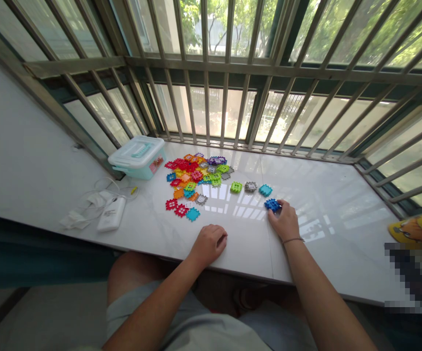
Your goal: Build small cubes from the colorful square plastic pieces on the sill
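Note:
My right hand (285, 222) has its thumb and fingers around a small stack of dark blue notched plastic tiles (271, 204) on the white tabletop. Beyond it, in a slanting row, lie a light blue tile stack (265, 190), a grey tile stack (250, 186) and a green tile stack (236, 187). My left hand (210, 243) rests near the table's front edge with its fingers curled in, and I see nothing in it. Closest to that hand is a loose light blue tile (193, 214) at the front of a mixed heap of coloured tiles (187, 168).
A lidded pale turquoise plastic box (138, 157) stands at the back left. Nearer me are a white power bank (111, 214), cables and crumpled white tissue (77, 219). A yellow cartoon-printed object (417, 229) lies at the right edge. Metal window bars (225, 107) border the table's back.

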Demonstrator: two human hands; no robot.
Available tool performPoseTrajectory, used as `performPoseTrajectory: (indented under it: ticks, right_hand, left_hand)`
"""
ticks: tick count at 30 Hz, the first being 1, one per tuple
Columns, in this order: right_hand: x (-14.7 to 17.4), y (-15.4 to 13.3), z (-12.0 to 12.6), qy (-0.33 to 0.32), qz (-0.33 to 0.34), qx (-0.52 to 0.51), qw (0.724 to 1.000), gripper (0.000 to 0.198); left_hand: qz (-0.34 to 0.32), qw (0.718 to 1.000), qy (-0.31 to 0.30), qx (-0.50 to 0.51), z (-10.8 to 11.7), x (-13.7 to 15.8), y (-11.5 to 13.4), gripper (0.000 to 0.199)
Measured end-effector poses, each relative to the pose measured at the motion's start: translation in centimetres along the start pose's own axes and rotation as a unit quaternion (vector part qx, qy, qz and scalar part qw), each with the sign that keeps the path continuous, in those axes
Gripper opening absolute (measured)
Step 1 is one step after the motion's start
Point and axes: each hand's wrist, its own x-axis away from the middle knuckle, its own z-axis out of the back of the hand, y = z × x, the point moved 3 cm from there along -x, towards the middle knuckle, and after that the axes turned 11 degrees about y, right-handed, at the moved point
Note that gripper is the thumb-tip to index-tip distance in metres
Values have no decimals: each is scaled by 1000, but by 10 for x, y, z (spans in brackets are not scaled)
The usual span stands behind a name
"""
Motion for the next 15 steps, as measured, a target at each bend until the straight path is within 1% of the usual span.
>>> performPoseTrajectory:
  ticks: [7, 15]
  right_hand:
    - [0, 0, 1, 9, -3, -14, 1000, 55]
    - [0, 0, 2, -5, 0, -7, 1000, 54]
  left_hand:
    - [1, 1000, -1, 1, 0, 0, 0, 10]
    - [-2, 1000, 1, 1, 0, 0, 0, 10]
